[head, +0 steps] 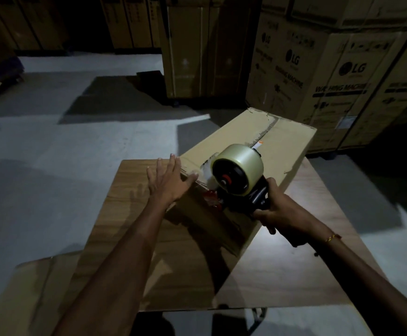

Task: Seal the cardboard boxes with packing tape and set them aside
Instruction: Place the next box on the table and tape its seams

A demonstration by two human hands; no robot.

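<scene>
Tape is being laid along the top seam of the cardboard box (pixel 234 151), which sits at a slant on the wooden desk (pixel 129 238), its far end overhanging the back edge. The tape dispenser (pixel 236 175) is gripped by the handle in the right hand (pixel 280 212), fingers wrapped tight, roll parked right at the near top edge. The left hand (pixel 168 180) is spread flat with straight fingers, pressed against the near corner, nothing held in it. Biggest risk imo: the strip could be pulled off the seam, or wrinkled, if the box gets shoved sideways, since it's only steadied at one corner. Stacked washing machine cartons (pixel 331 76) are seen just behind.
</scene>
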